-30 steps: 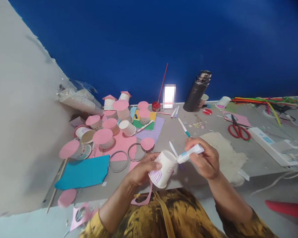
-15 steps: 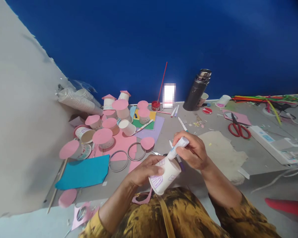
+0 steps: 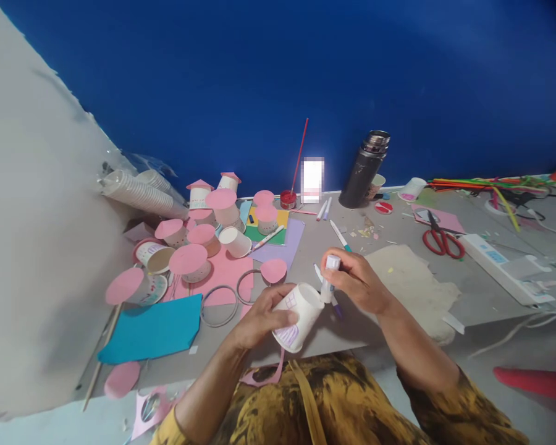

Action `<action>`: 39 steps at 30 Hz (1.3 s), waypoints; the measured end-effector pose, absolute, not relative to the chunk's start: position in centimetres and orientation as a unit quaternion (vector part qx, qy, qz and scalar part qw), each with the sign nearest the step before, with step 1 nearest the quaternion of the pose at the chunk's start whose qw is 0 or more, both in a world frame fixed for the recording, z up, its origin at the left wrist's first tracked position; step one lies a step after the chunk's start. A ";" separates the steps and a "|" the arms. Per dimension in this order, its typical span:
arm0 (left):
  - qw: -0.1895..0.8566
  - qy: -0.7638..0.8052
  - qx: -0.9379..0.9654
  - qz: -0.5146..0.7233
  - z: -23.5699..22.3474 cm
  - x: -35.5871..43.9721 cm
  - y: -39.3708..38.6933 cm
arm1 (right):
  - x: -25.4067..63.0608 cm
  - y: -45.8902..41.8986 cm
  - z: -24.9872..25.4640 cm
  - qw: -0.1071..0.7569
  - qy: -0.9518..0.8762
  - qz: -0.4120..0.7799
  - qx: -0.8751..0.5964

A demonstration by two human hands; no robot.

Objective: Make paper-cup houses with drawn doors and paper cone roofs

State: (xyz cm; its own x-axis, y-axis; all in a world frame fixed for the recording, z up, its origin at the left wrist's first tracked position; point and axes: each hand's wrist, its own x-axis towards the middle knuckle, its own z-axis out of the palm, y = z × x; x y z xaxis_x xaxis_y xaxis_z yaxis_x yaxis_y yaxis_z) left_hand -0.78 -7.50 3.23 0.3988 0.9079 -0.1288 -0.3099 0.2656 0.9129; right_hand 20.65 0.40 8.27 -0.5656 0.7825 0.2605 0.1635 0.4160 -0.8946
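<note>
My left hand (image 3: 264,318) grips a white paper cup (image 3: 308,312), tilted, with purple window and door shapes drawn on its side. Between the fingers and thumb of my right hand (image 3: 359,281) is a white glue stick (image 3: 330,281), held upright with its lower end at the cup's narrow end. A purple-ended marker (image 3: 337,309) lies on the table just behind the glue stick, partly hidden. A pink paper disc (image 3: 273,271) lies past my left hand, beside two grey rings (image 3: 219,306).
Several cups with pink paper tops (image 3: 189,262) crowd the left side near a teal sheet (image 3: 152,327). A dark thermos (image 3: 364,170) stands at the back. Red-handled scissors (image 3: 442,241) and a white power strip (image 3: 505,269) lie on the right.
My right hand has turned the glue stick from slanted to nearly upright and lowered it along the cup's end. The cup has shifted slightly left and turned in my left hand.
</note>
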 end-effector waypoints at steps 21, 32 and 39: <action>0.710 0.332 0.311 0.537 2.9 1.1 -8.3 | 20.6 -1.0 3.4 0.513 -0.418 0.679 -0.319; 0.631 0.362 0.381 0.571 3.4 0.6 -8.9 | 20.9 -2.4 3.9 0.494 -0.445 0.697 -0.268; 0.519 0.428 0.496 0.548 4.3 -0.4 -9.3 | 22.2 -3.6 7.1 0.509 -0.724 0.377 -0.273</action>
